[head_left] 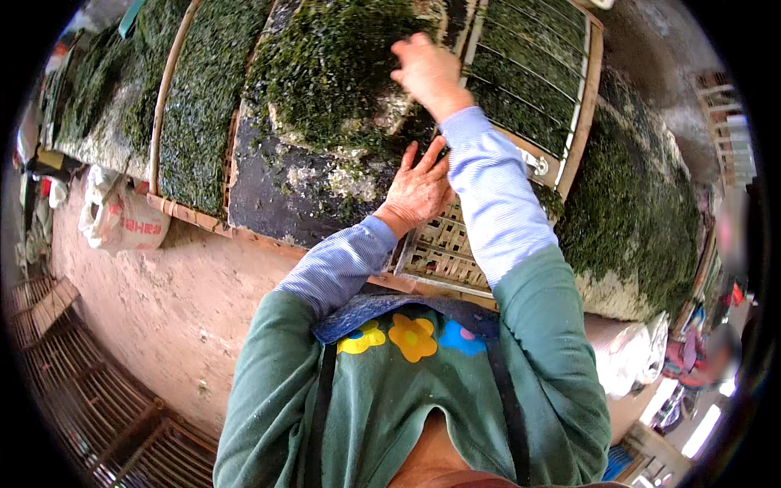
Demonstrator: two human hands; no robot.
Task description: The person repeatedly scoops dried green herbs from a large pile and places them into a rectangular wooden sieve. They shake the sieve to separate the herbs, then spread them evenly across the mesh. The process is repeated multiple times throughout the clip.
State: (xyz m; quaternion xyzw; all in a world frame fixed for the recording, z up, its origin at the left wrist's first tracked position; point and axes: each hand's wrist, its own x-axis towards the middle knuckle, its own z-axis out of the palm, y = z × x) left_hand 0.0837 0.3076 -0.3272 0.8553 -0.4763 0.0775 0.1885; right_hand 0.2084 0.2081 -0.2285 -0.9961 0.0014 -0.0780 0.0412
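Right hand (427, 69) reaches forward on an extended arm, fingers curled over a leafy dark-green heap (333, 73); from my end, blur hides whether they grip anything. My left hand (416, 185) is open, fingers spread, near the top of a lattice panel (447, 244). The heap lies on a blackish flat surface (285, 191), left of a wooden frame (595, 89). Lower left, I see rough pinkish floor (195, 293), slatted racks (126, 433) and a crumpled white plastic bag (122, 215).

Dark-green foliage (325, 73), blue-striped cuffs (498, 191), green top (272, 382)
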